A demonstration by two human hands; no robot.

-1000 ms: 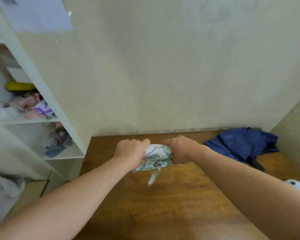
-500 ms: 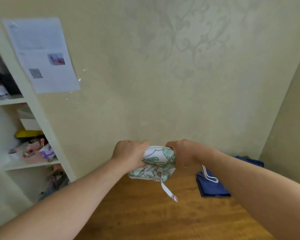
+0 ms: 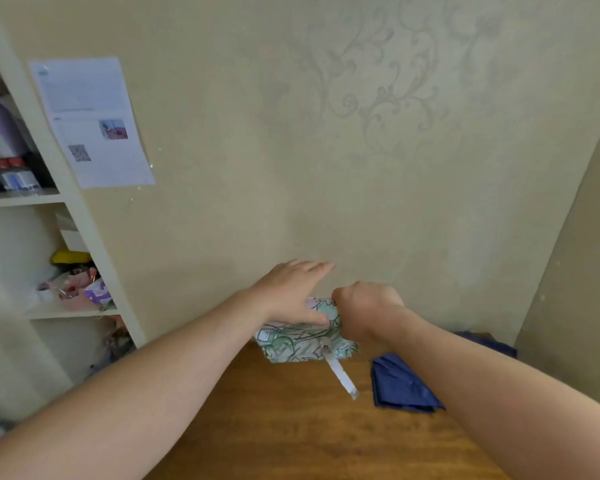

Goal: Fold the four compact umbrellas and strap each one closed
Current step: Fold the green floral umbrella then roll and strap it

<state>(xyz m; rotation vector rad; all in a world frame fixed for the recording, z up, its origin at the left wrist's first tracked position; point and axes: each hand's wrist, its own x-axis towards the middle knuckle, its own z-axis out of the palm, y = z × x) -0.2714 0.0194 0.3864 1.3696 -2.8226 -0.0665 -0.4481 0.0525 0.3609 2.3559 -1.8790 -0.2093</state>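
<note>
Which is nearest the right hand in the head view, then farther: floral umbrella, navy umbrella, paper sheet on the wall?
From the right hand:
1. Floral umbrella: gripped by it, just to its left.
2. Navy umbrella: on the table, below and right.
3. Paper sheet: far upper left, on the wall.

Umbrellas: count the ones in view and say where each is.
2. The floral umbrella is held in both hands above the table; the navy umbrella lies on it, right. Others may be out of frame.

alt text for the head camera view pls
A person's right hand grips a bundled green floral umbrella above a wooden table, its strap dangling unfastened, while the left hand lies flat-fingered on it. A navy umbrella lies behind.
</note>
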